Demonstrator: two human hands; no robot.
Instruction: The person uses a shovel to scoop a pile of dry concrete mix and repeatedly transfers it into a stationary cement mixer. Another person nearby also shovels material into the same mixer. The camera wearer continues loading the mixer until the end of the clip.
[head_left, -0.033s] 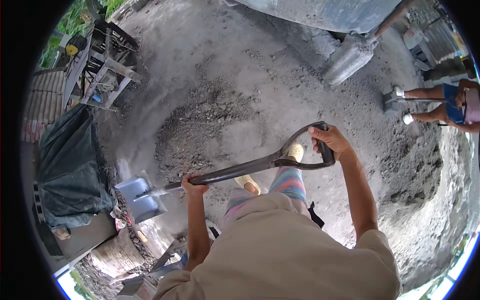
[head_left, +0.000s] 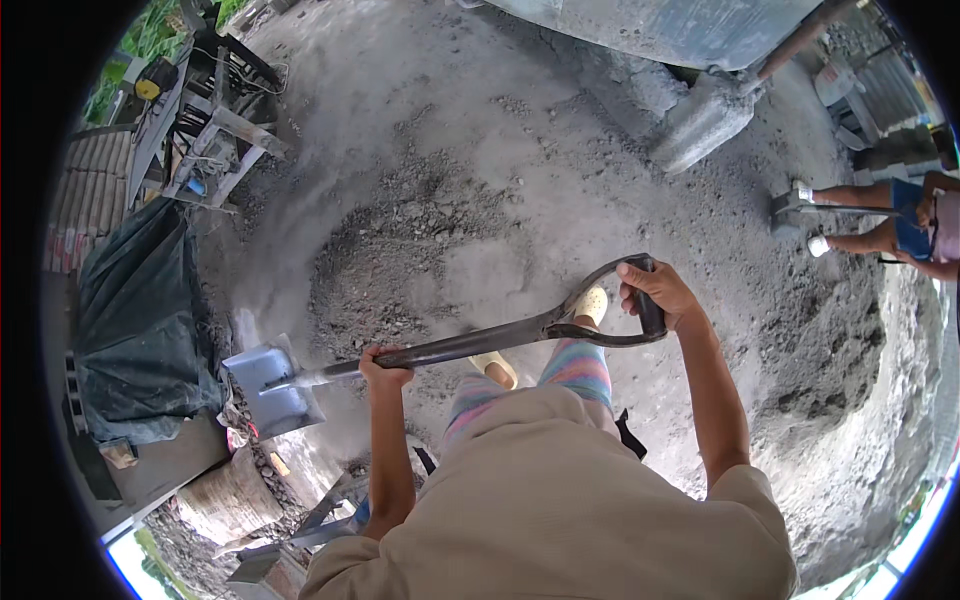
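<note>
A long shovel with a dark shaft and D-shaped handle lies across the front of my body. My right hand is closed around the handle's crossbar, its thumb over the top. My left hand wraps round the shaft near the blade end. The flat, square metal blade points to the left, beside a dark green tarp, with no load visible on it. Ahead of my feet spreads a patch of loose grey gravel and sand.
A dark green tarp covers something at the left, below a wooden stand. A large grey rounded metal body and concrete block stand ahead. At right, another person holds a shovel near a sand heap.
The shovel blade and my left hand have shifted slightly left. The D-handle and my right hand sit a touch lower in the view. Both grips are unchanged.
</note>
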